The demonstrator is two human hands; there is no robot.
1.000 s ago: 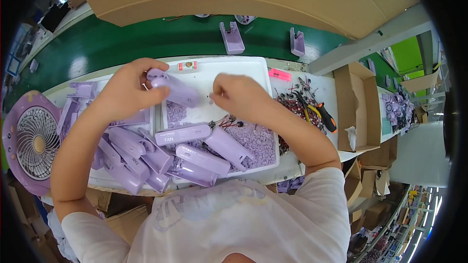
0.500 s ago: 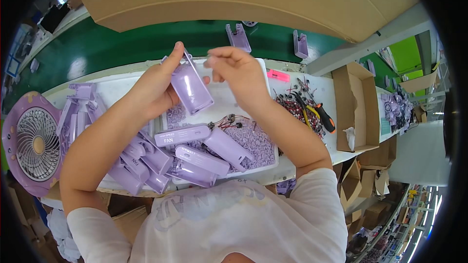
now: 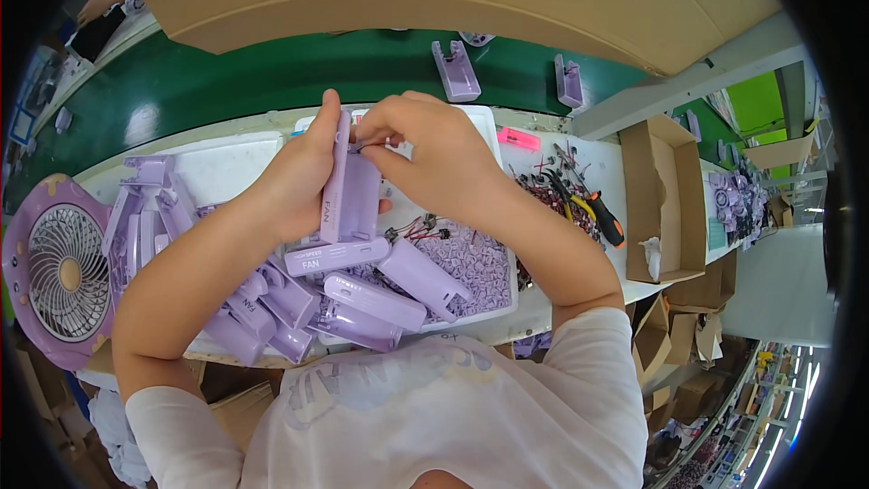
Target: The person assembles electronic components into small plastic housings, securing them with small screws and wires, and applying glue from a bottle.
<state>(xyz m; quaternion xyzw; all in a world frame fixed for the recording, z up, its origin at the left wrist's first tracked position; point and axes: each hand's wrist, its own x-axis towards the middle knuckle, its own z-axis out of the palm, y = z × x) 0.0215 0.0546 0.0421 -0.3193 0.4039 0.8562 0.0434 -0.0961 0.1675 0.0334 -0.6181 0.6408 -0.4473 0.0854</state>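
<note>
My left hand [image 3: 294,172] grips a hollow lilac plastic fan housing [image 3: 364,195] by its side, thumb up along the edge and the open side toward the right. At the housing's far end, the fingertips of my right hand [image 3: 434,149] are pinched together over something small and dark, too hidden to name. Below them, a white tray [image 3: 503,306] holds many tiny lilac plastic pieces [image 3: 475,267] and several small wired parts [image 3: 424,228]. Across its near side lie loose lilac housings [image 3: 424,276], and more are heaped [image 3: 262,303] beside my left forearm.
A round lilac fan [image 3: 69,263] stands far left. On the right are wired parts, yellow-handled pliers [image 3: 580,207], a screwdriver [image 3: 612,230], a pink marker [image 3: 519,139] and a cardboard box [image 3: 679,217]. A green conveyor [image 3: 244,81] carries housings [image 3: 460,77]. Another person's hand [image 3: 98,7] shows far left.
The housing has turned in my left hand, bringing its printed side into view. My right hand has come in to its far end. Housings on the conveyor shifted right; another person's hand appeared.
</note>
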